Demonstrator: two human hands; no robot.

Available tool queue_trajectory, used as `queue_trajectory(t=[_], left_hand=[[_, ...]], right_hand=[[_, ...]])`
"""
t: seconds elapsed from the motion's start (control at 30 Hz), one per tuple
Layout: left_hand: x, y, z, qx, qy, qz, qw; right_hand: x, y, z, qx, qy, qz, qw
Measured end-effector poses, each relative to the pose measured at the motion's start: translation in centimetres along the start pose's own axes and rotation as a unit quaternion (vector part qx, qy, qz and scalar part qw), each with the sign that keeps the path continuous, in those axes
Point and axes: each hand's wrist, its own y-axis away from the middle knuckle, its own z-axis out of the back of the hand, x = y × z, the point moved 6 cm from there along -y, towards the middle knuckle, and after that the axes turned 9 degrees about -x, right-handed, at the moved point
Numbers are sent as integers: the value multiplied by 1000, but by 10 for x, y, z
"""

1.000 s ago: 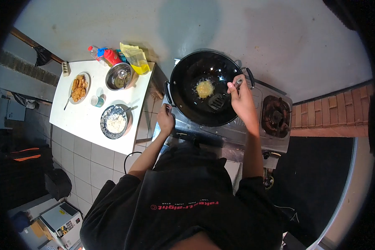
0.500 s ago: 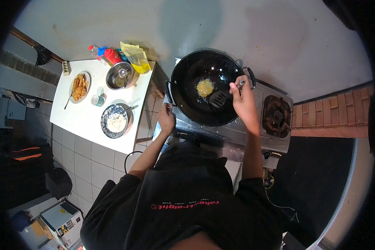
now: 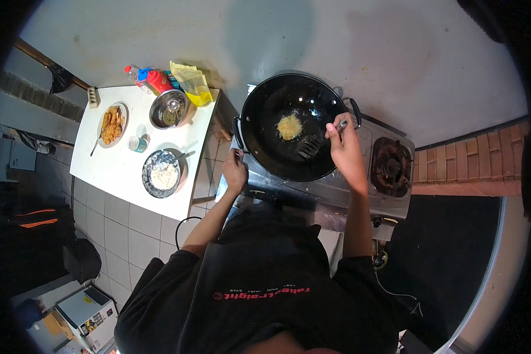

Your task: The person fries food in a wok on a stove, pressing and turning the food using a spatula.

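A black wok (image 3: pixel 277 156) sits on the stove, with a yellow piece of frying food (image 3: pixel 289 127) in oil near its middle. My right hand (image 3: pixel 344 138) is closed around the handle of a slotted spatula (image 3: pixel 310 147), whose dark blade is inside the wok, just right of and below the food. My left hand (image 3: pixel 235 170) is closed at the wok's left side, close to the left handle (image 3: pixel 237 131); its fingertips are partly hidden, and I cannot make out what they grip.
On the white table (image 3: pixel 118 171) stand a plate of fried food (image 3: pixel 112 125), a metal bowl (image 3: pixel 161 110), a bowl of white batter (image 3: pixel 163 174), a small jar (image 3: pixel 137 143), bottles (image 3: pixel 158 81) and a yellow packet (image 3: pixel 192 85). A second burner (image 3: pixel 390 166) lies right of the wok.
My right hand has shifted slightly right and down, and the spatula blade has moved and tilted beside the food. My left hand stays by the wok's left side.
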Motion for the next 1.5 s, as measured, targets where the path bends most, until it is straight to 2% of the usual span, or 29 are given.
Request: queue_trajectory(t=[0.2,0.27,0.4,0.43,0.5,0.53,0.6,0.63,0.7,0.83,0.9,1.03,1.4,1.5], left_hand=[[-5,0,3,-2,-4,6,1000],[-10,0,6,-8,-5,5,1000],[-17,1,12,-32,-2,-19,999],[-17,1,12,-32,-1,-17,999],[-16,1,11,-34,-4,-24,999],[-12,1,9,-34,-4,-23,999],[-7,0,6,-30,-21,-38,999],[-6,0,7,-30,-21,-37,999],[-2,1,3,-1,-18,-11,1000],[1,1,1,18,-18,3,1000],[1,0,0,12,-20,-7,1000],[2,0,-1,41,-6,6,999],[1,1,1,-6,-20,-26,999],[2,1,1,20,-26,-3,999]], right_hand=[[-39,9,-12,-11,-82,-36,996],[-57,15,-18,-23,-174,-47,983],[-54,29,-24,-14,-271,-49,961],[-54,30,-25,-13,-269,-49,962],[-53,32,-18,-80,-144,-18,986],[-53,33,-17,-79,-144,-17,986],[-63,38,-15,-82,-85,-117,986],[-60,39,-15,-81,-84,-117,986],[-61,44,-20,-72,-110,-187,974],[-61,45,-29,-69,-105,-206,970],[-73,46,-37,-58,-157,-228,959],[-78,47,-41,-44,-216,-212,952],[-55,83,-10,-54,-128,-155,978],[-50,97,-1,-61,-110,-147,981]])
